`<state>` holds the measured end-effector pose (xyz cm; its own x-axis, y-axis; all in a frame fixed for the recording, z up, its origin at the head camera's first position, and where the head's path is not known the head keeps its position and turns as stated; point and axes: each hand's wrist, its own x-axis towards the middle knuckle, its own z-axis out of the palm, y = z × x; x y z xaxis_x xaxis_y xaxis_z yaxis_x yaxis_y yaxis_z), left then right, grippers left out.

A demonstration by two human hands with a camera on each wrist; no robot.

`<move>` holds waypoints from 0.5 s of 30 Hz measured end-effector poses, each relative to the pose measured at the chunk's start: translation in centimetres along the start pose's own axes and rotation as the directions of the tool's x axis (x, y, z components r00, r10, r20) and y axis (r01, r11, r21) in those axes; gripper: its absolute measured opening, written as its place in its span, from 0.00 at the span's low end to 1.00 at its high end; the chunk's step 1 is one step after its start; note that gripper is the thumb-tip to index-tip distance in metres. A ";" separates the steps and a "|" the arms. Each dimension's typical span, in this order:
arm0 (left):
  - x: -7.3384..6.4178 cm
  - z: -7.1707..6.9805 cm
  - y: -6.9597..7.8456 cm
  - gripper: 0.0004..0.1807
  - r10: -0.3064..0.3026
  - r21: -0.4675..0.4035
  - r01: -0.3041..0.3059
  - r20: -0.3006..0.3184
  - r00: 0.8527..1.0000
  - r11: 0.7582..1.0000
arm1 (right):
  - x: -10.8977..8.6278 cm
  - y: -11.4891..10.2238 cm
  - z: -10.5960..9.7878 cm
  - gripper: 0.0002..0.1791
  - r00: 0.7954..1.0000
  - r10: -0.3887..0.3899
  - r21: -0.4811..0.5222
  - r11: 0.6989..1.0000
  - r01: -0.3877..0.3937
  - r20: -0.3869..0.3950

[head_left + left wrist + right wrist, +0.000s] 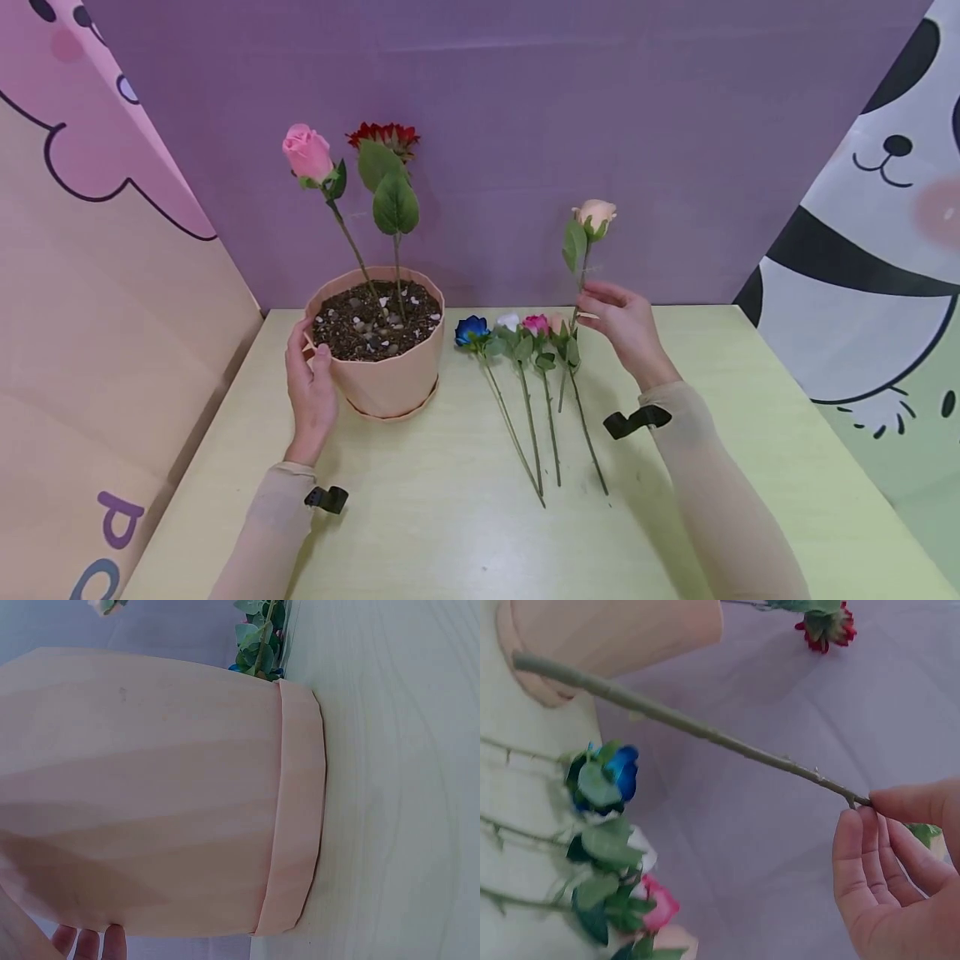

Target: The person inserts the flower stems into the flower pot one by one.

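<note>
Flowerpot (386,385) left of lying flowers (536,324)

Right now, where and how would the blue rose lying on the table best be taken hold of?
Probably by the upper half of the blue rose's stem, just below the leaves, pinched from above and slightly from the left. It lies flat, thin and free of leaves there, and apart from the neighbouring stem; toward their lower ends the two converge, so a grip there might catch both.
</note>
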<state>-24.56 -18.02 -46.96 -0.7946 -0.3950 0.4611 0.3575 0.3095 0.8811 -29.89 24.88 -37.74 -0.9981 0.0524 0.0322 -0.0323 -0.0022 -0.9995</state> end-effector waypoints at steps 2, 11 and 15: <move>0.0 0.0 0.0 0.30 -0.001 0.001 0.002 -0.001 1.000 1.000 | 0.0 -0.6 0.6 0.31 1.000 -0.007 0.010 1.000 0.007 -0.002; 0.0 0.0 0.0 0.29 0.001 0.004 -0.001 -0.002 1.000 1.000 | 0.5 -2.9 3.3 0.29 0.997 -0.071 0.101 0.992 0.069 0.017; 0.0 0.0 0.0 0.29 0.004 0.001 -0.004 -0.002 1.000 1.000 | 0.7 -3.9 4.5 0.24 0.994 -0.109 0.118 0.987 0.106 0.025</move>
<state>-24.58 -17.98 -46.94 -0.7922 -0.3956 0.4647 0.3601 0.3118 0.8793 -30.73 20.39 -33.79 -0.9896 0.0272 0.1413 -0.1435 -0.1149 -0.9830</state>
